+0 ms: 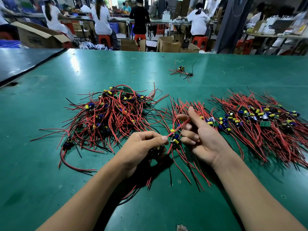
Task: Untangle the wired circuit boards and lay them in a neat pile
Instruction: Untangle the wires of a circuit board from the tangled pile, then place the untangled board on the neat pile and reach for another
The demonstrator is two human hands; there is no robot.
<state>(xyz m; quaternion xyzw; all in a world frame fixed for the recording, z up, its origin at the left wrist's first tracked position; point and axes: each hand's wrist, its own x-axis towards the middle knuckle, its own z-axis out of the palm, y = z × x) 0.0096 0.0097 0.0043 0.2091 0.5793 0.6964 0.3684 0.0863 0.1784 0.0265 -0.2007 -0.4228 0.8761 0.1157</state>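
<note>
Forearms are cut off by the lower frame edge. The left hand [145,145] is curled, with a red wire [177,129] pinched between thumb and forefinger. A dark bundle is gripped under its palm, the contents mostly hidden. The right hand [200,134] is turned palm-up with the index finger extended and the other fingers bent. The wire's far end is held at the thumb, though the exact grip is hard to make out. A circuit board [175,139] hangs between the hands, above loose leads on the green table [50,164].

A tangled heap [108,114] lies beyond on the left. A combed pile [260,117] lies on the right, cut off at the frame edge. A middle bunch [185,105] is partly hidden by the right hand. Farther off, a small cluster [181,71] lies apart. The people [101,17] behind are blurred.
</note>
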